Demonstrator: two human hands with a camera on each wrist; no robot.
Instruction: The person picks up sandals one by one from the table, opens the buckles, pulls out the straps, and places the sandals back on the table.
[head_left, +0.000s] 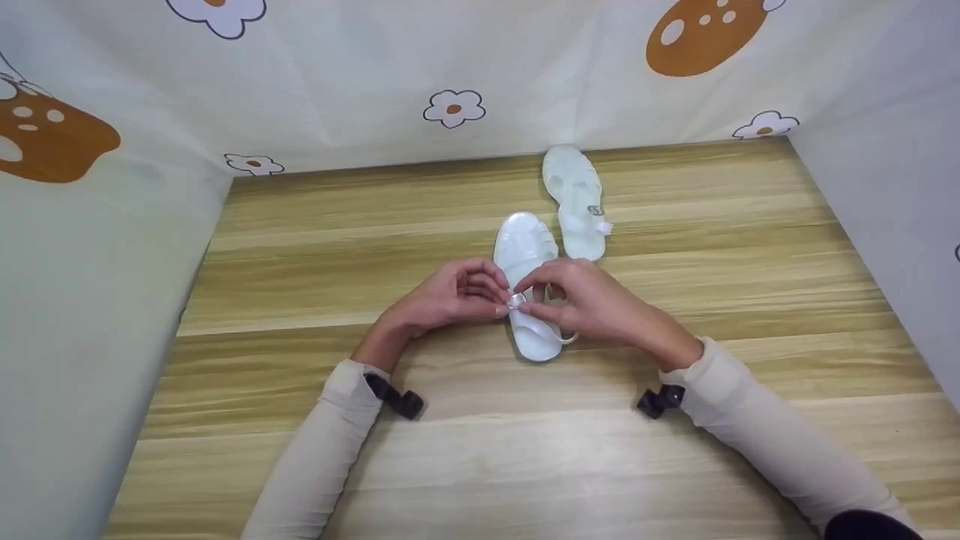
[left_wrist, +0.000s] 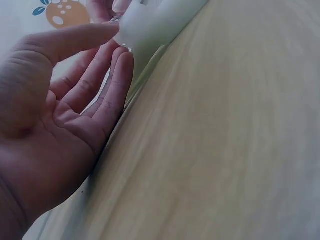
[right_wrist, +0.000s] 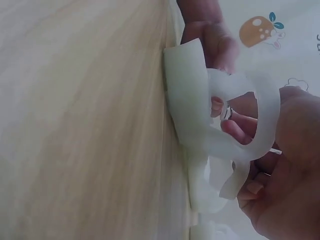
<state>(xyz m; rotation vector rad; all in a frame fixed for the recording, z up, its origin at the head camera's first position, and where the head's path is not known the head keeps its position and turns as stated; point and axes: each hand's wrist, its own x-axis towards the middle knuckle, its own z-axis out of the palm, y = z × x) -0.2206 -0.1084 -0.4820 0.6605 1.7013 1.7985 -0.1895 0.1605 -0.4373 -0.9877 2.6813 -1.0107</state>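
Observation:
A white sandal lies on the wood-patterned surface, toe pointing away from me. My left hand comes in from its left, thumb and fingertips pinching the small buckle end of the ankle strap. From the other side, my right hand pinches the strap at the same spot with thumb and index finger. In the right wrist view the pale strap loops up from the sandal's heel, and a bit of metal shows between the fingertips. My fingers partly hide the buckle.
A second white sandal lies farther back on the right, its buckle strap loose at the side. Behind it rises a pale curtain printed with flowers, and similar walls flank the wood-grain surface left and right.

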